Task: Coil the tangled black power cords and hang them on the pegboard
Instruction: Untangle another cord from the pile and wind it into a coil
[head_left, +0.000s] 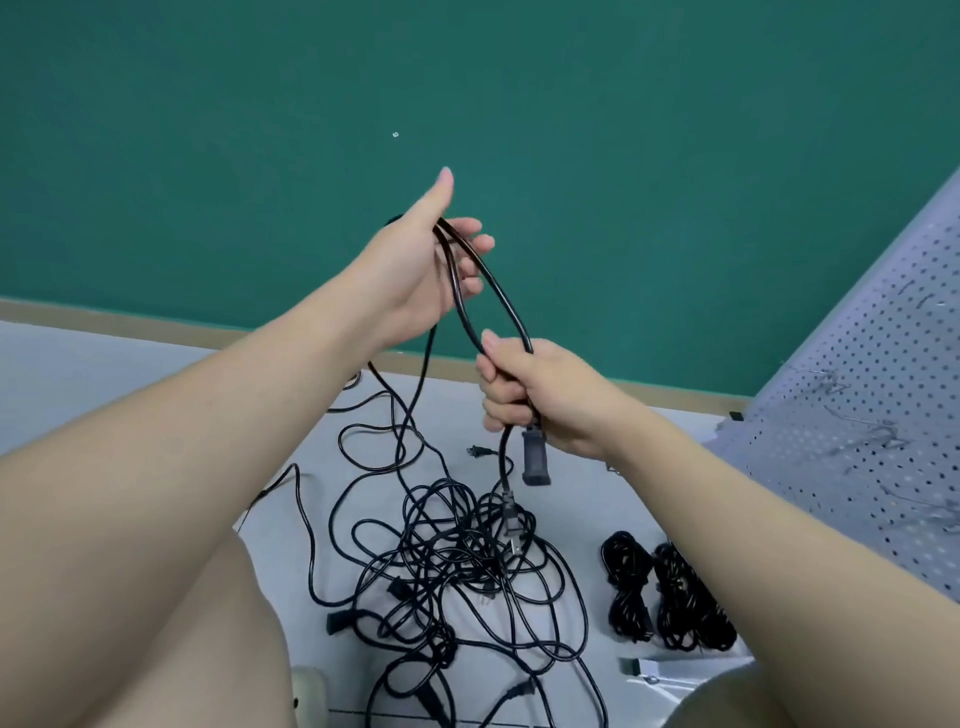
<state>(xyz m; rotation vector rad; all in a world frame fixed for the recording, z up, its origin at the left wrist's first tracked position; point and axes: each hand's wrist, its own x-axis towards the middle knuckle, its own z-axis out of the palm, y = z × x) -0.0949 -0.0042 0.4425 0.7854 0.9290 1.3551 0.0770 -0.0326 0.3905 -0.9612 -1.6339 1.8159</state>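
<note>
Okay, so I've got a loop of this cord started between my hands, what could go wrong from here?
1. The cord held by your left hand and right hand trails down into the tangled pile; pulling may tighten snags or drag it all up.
2. The connector dangles below your right hand and could catch other loops.
3. The coiled bundles lie close by; swinging cord might disturb them.

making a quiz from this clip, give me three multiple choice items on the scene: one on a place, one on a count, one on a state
1. Where do the coiled black cord bundles lie?
A right of the tangled black power cords
B on the grey perforated pegboard
C in the left hand

2. How many coiled bundles?
A one
B two
C four

3. The right hand is:
A flat on the floor
B empty
C gripping a black cord loop

Answers: 1 A, they rest on the floor beside the tangle. 2 B, two lie side by side. 3 C, its fingers curl round the cord.
</note>
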